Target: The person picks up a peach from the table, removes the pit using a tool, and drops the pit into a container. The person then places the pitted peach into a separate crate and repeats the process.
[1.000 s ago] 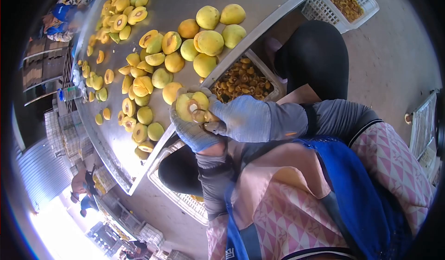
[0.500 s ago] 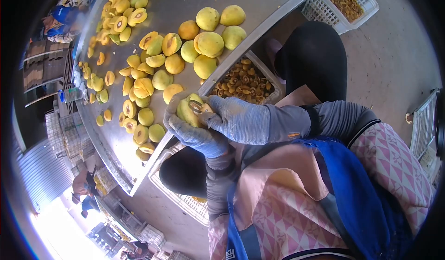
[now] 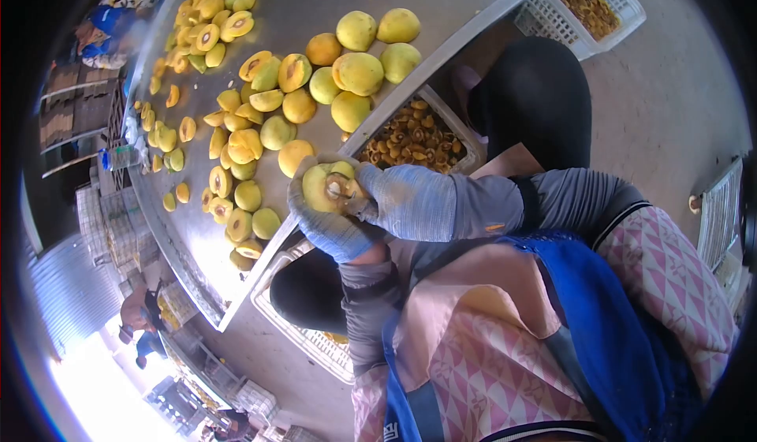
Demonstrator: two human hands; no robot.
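A yellow-green fruit point(image 3: 318, 187) is cupped in my gloved left hand point(image 3: 325, 225), near the metal table's front edge. My gloved right hand point(image 3: 394, 197) is closed on a small tool point(image 3: 339, 187), whose curved metal end is at the fruit's cut face. The tool's handle is mostly hidden by my fingers. Just beyond my hands, whole yellow fruits point(image 3: 357, 74) and cut halves point(image 3: 245, 146) lie on the metal table point(image 3: 307, 0). Below the table edge, beside my right hand, is a crate of brown pit pieces point(image 3: 414, 136).
A white basket point(image 3: 583, 45) of brown scraps stands on the floor at the upper right. Another white basket point(image 3: 335, 359) is under the table edge near my leg. Other people point(image 3: 140, 316) are at the far left, away from my hands. My knees flank the crate.
My left hand has turned slightly, and the fruit's cut face now shows more. The metal tool end sits deeper in the fruit, with my right hand still on the tool.
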